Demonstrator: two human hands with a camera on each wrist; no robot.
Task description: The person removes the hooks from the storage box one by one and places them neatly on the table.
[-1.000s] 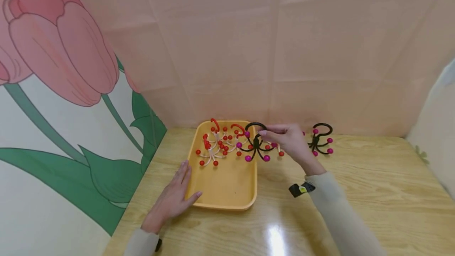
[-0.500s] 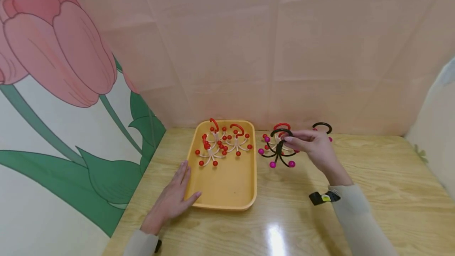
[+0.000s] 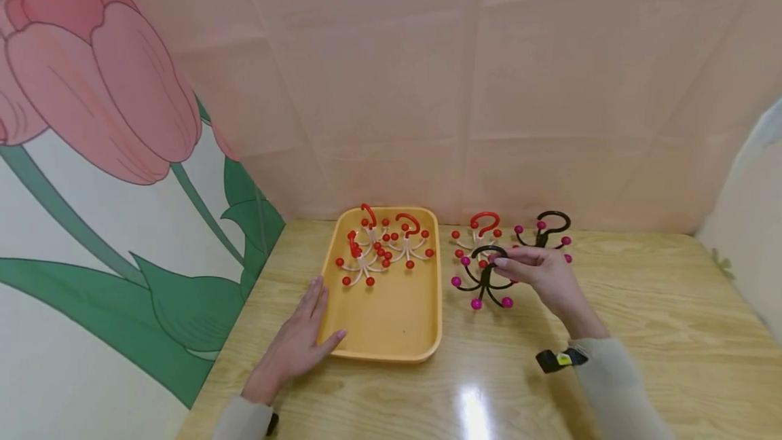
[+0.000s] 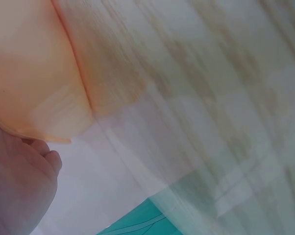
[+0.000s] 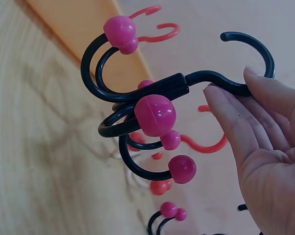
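My right hand (image 3: 552,280) pinches the top hook of a black multi-arm hanging hook (image 3: 485,278) with pink ball tips. In the right wrist view, thumb and fingers grip the curved stem of this black hook (image 5: 174,87), its arms hanging over the table. The left hand (image 3: 293,345) rests with straight fingers along the left side of a yellow tray (image 3: 387,321), thumb over its near rim. At the tray's far end stand several white hanging hooks (image 3: 407,246) with red tops and red balls. The left wrist view shows part of the left hand (image 4: 25,181) against the tray.
Right of the tray, a white-and-red hanging hook (image 3: 487,219) stands on the wooden table (image 3: 647,311), partly hidden behind the held one. Another black hook (image 3: 542,239) stands farther right, near the pink cloth backdrop (image 3: 391,107). A tulip-printed panel (image 3: 122,100) borders the left side.
My right hand has carried the black hook from above the tray to the right, then down and nearer over the table. The left hand has stayed at the tray.
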